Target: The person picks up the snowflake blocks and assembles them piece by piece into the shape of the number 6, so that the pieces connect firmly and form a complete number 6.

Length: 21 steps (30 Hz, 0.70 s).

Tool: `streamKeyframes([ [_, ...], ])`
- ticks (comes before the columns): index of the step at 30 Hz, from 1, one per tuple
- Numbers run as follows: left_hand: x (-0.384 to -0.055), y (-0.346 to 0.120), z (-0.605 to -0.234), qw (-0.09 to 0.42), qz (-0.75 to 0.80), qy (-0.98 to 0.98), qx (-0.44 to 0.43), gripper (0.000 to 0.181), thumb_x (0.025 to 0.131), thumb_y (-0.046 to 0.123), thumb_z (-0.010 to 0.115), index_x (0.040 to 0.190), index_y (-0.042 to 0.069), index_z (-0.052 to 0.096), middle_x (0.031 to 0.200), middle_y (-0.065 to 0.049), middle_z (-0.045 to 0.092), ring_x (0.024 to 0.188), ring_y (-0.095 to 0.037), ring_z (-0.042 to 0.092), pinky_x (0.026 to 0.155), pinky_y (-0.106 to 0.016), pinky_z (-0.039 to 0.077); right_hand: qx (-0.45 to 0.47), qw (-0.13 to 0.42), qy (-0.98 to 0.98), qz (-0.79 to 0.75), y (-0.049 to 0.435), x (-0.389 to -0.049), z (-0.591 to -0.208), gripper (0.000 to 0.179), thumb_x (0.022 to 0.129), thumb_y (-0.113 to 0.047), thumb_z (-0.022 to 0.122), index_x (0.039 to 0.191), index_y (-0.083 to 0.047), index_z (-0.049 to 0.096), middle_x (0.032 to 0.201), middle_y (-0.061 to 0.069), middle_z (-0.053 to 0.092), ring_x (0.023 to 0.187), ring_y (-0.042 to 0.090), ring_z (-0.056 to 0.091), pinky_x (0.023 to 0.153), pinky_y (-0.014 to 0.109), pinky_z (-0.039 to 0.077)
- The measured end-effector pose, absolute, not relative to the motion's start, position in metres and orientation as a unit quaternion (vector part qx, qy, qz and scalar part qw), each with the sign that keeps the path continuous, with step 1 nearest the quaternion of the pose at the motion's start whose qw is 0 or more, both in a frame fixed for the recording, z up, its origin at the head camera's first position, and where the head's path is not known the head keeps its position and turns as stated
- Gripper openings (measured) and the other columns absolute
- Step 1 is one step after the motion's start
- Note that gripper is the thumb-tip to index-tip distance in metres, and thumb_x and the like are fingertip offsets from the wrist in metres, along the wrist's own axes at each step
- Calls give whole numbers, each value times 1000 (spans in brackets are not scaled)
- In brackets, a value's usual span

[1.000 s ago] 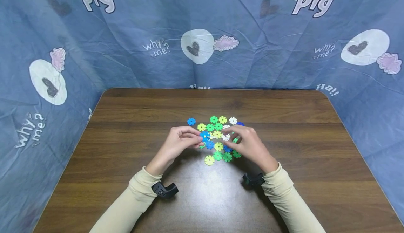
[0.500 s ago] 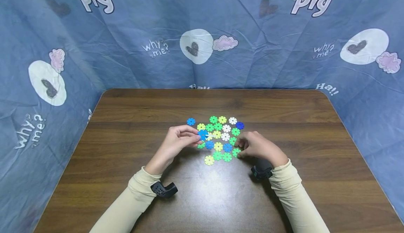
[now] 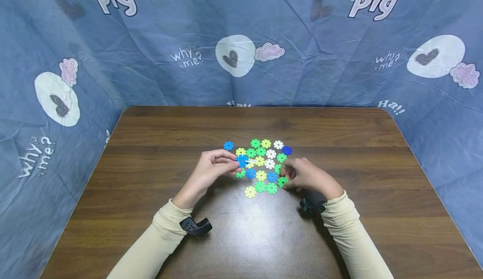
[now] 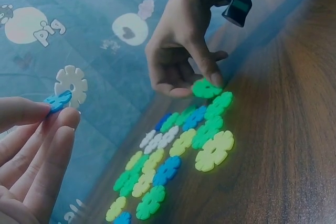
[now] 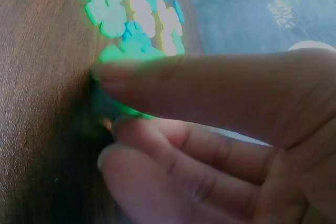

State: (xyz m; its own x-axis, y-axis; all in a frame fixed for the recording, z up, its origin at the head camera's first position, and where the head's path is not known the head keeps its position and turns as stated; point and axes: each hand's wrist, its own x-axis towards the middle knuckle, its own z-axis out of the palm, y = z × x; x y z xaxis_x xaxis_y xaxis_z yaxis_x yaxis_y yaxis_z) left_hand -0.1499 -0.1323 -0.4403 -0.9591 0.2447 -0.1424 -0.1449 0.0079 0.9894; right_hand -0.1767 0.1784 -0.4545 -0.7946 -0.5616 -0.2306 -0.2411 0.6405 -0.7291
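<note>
Steadiness is advised at left: the left hand [image 3: 217, 164] pinches a blue disc [image 3: 241, 160], joined to a white disc [image 4: 65, 77], above the desk [image 3: 181, 128]. Loose discs [image 3: 258, 177] lie between the hands. At right, a rim grip leaving the slots exposed should serve best: the right hand [image 3: 307, 176] pinches a green disc [image 3: 281, 183], right of the blue one and closer to the desk's near edge.

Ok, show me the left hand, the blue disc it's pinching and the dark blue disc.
Left hand [image 3: 211, 170]: head view, middle of hand.
Blue disc [image 4: 60, 99]: left wrist view, visible middle.
Dark blue disc [image 3: 287, 150]: head view, centre.
</note>
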Motion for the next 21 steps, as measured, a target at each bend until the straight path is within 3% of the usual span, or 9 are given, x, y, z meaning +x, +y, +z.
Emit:
streamKeyframes([
  [6, -149, -132, -440, 137, 703, 697, 41, 23, 92, 3, 74, 110, -10, 67, 86, 1, 78, 84, -23, 79, 83, -39, 65, -217, 188, 848, -446, 170, -174, -452, 9, 96, -8, 72, 98, -2, 67, 86, 16, 74, 71, 25, 73, 59, 32, 63],
  [11, -150, -131, -442, 139, 701, 698, 50, 22, 93, 4, 74, 109, -9, 67, 86, 1, 78, 85, -24, 79, 83, -38, 65, -200, 157, 790, -558, 158, -167, -445, 11, 97, -10, 72, 102, 0, 70, 92, 24, 75, 78, 42, 75, 68, 47, 64],
  [14, -150, -132, -442, 139, 698, 700, 51, 22, 92, 5, 75, 109, -9, 68, 86, 1, 78, 87, -27, 79, 83, -38, 65, -191, 144, 767, -595, 151, -163, -441, 16, 95, -7, 72, 107, 4, 70, 95, 29, 75, 81, 41, 76, 69, 51, 64],
  [21, -149, -131, -442, 140, 695, 703, 50, 22, 93, 5, 74, 109, -8, 68, 86, 1, 78, 88, -29, 79, 85, -43, 64, -186, 106, 762, -612, 141, -159, -443, 19, 95, -5, 73, 111, 5, 73, 93, 27, 76, 79, 35, 77, 66, 39, 65],
])
